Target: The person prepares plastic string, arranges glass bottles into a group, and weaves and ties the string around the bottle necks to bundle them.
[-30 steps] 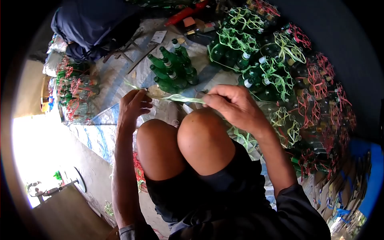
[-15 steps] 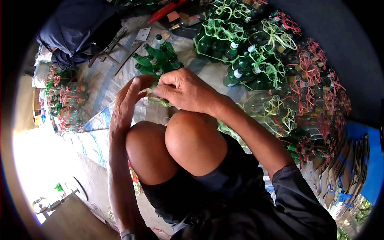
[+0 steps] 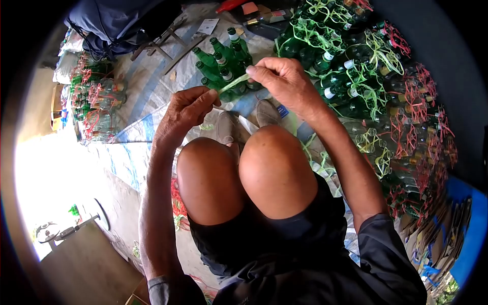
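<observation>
A pale green plastic string [image 3: 233,83] is stretched between my two hands, just in front of a cluster of green glass bottles [image 3: 219,60] that stand upright on the floor sheet. My left hand [image 3: 192,105] pinches its lower left end, fingers curled in. At the upper right end, my right hand [image 3: 284,81] grips it between thumb and fingers. The string and right hand hide some of the bottles' lower parts. Below the hands are my knees [image 3: 277,165] and the shoes [image 3: 226,127] on my feet.
Bundles of green bottles tied with light green string [image 3: 351,84] stand at the right. Clear bottles with red string [image 3: 414,117] lie behind them. Flattened cardboard [image 3: 442,234] is stacked lower right. More tied bottles [image 3: 99,96] stand at left, near a dark blue bag [image 3: 109,25].
My hands, close together before, have moved apart and pulled the string taut between them. The camera view has shifted, so the bottles and knees appear further right.
</observation>
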